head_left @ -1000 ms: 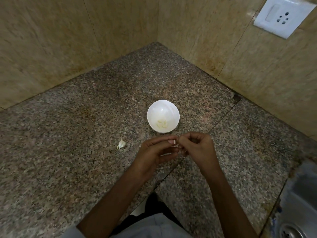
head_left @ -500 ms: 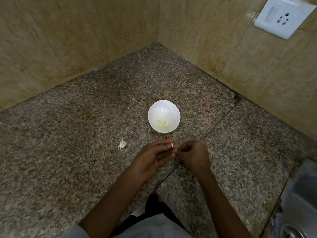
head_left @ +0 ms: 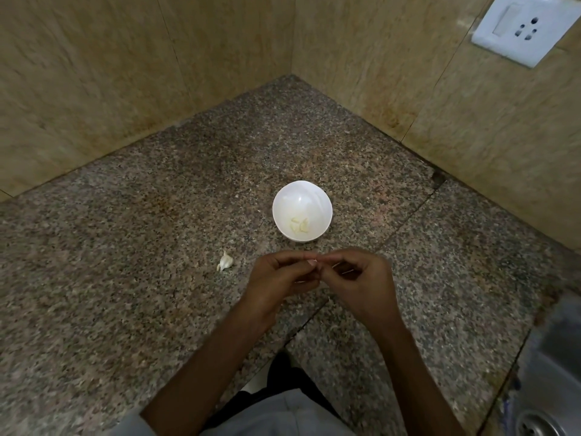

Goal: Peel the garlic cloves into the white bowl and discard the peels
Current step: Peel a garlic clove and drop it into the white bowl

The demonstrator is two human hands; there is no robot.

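left hand, right hand, fingertips pinched together

round white bowl x1 | pale peeled garlic cloves ~3, clumped | white unpeeled garlic piece x1 | white wall socket plate x1 | steel sink drain x1

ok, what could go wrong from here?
Left hand and right hand work in front of the white bowl, not over it; the clove they pinch, hidden by the fingers, could slip onto the counter.
Loose peel could drift into the bowl onto the peeled cloves.
The unpeeled piece left of the hands may get overlooked.
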